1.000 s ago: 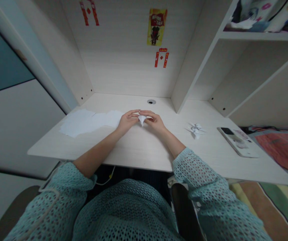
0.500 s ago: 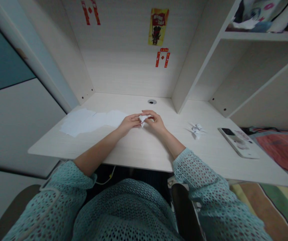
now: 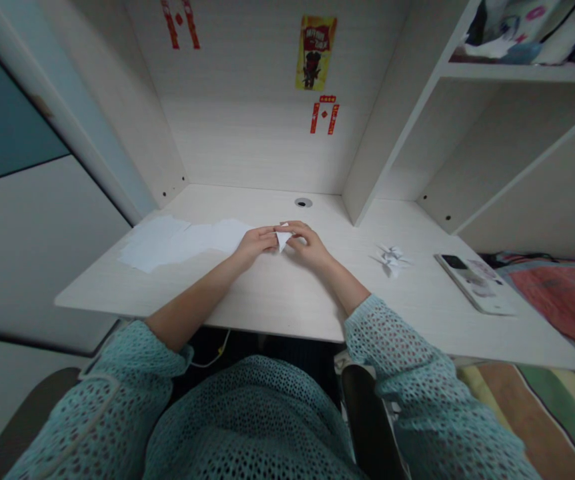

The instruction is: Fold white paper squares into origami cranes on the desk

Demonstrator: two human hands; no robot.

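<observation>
Both hands are meeting over the middle of the desk (image 3: 277, 300), pinching a small folded paper piece (image 3: 282, 239) between them — the left hand (image 3: 254, 243) is gripping it from nine o'clock, the right hand (image 3: 307, 244) from three o'clock, fingertips clamped on the paper. Its point is aiming toward six o'clock, and neither hand is nearer. Loose white sheets (image 3: 177, 243) are lying at nine o'clock of the left hand.

A single head-worn camera looks forward and down from above the seated person's lap, facing the tabletop (image 3: 277, 300) and the back wall (image 3: 257, 120). The arms run away from the lens; the shelves (image 3: 512, 73) stand at the right edge.
</observation>
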